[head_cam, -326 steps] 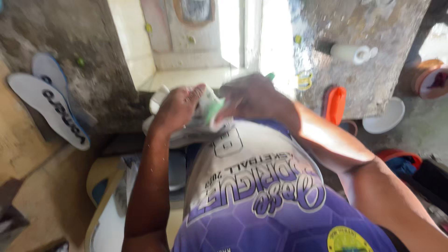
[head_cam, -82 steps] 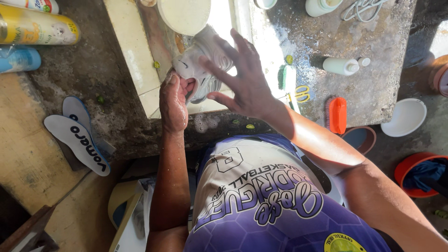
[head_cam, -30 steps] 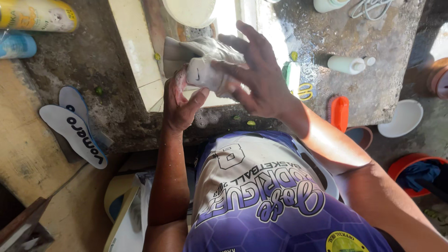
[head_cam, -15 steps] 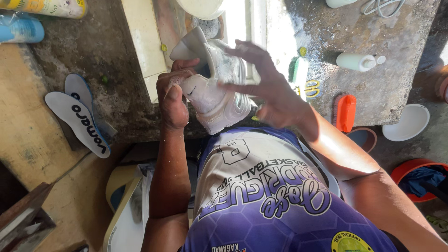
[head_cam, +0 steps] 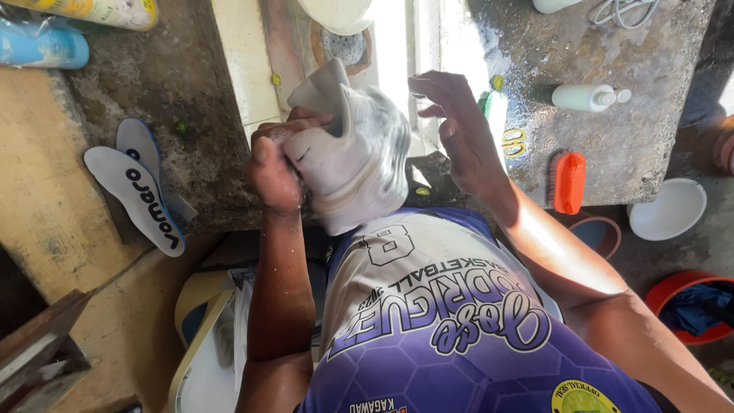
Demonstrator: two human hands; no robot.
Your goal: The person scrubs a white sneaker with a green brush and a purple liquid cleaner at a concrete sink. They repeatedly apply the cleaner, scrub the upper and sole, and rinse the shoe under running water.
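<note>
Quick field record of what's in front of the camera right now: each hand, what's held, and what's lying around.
left hand: gripping a white shoe by one end, lifted over the wet counter
right hand: open, fingers spread, beside the shoe, not gripping it
shoe: blurred, in motion
left of the hands: two insoles lying side by side
right, on the counter: orange brush, small white bottle
lower right: white bowl, red basin holding blue cloth

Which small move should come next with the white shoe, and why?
Probably bring the right hand back onto the white shoe. Only the left hand has a grip on it, held in the air, while the right hand hangs open beside it.
</note>
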